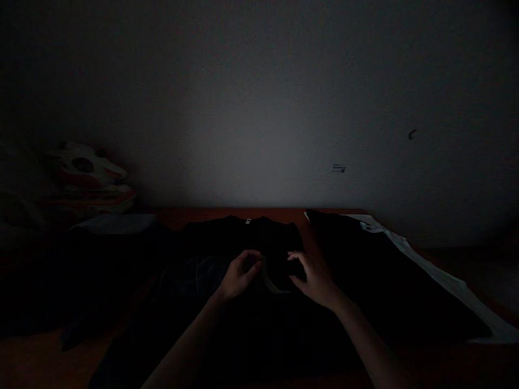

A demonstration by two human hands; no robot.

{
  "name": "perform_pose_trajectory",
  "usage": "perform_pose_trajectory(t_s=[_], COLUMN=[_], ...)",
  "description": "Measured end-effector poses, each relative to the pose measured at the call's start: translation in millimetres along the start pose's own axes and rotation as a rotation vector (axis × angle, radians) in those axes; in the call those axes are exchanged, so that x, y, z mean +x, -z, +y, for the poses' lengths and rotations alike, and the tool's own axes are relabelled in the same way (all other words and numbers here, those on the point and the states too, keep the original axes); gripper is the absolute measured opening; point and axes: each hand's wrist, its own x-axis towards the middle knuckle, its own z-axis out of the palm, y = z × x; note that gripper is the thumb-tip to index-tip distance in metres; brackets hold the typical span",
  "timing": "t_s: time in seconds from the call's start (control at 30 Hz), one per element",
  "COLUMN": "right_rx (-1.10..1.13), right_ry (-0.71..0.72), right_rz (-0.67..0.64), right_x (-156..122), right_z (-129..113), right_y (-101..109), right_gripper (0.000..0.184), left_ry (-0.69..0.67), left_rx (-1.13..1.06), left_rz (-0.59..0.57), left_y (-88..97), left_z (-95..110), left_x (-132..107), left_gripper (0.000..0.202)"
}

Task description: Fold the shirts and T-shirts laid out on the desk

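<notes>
The light is very dim. A black garment with a small pale neck label (248, 221) lies in front of me, and a dark piece of clothing with faded bluish patches (198, 275) overlaps it. My left hand (237, 278) is curled, its thumb and fingertips close together at the upper end of a pale cloth edge (267, 281); it seems to pinch this dark garment there. To the right, my right hand (318, 281) hovers near the lower end of that edge. Its thumb and fingers are apart with nothing visible between them.
More black clothing (389, 275), with white cloth (441, 281) under it, lies on the right. Dark clothes (109, 254) are at left. A cow-like toy (89, 167) stands behind them. A pale wall (259, 119) backs the reddish-brown surface (174, 216).
</notes>
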Motion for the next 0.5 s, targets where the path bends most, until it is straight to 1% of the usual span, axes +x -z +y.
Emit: perform_pose_trajectory(t_s=[0.03,0.07,0.1,0.17,0.3,0.37,0.5], right_rx=[-0.098,-0.17,-0.218,-0.265,-0.288,-0.285,-0.29], right_ry=[0.071,0.096,0.101,0.107,0.161,0.176,0.173], right_rz=[-0.072,-0.098,-0.097,-0.058,0.054,0.074,0.102], right_x=[-8,-15,-21,-27,-29,-29,-30], right_z=[-4,-6,-6,-4,0,1,2], right_y=[-4,-7,-10,-14,-13,-12,-10], right_gripper=[0.035,0.037,0.037,0.035,0.03,0.033,0.036], left_ry=[-0.009,-0.015,-0.018,-0.019,0.002,0.069,0.281], left_rx=[0.001,0.013,0.032,0.077,0.163,0.237,0.512], left_rz=[-0.002,-0.001,0.002,0.012,0.046,0.066,0.123], left_y=[-0.4,-0.7,-0.9,-1.1,-1.8,-2.9,-7.3], left_z=[-1,-2,-3,-5,-9,-9,-5], left_x=[0,0,-1,-2,0,7,34], left_gripper=[0.033,0.033,0.032,0.03,0.031,0.033,0.033])
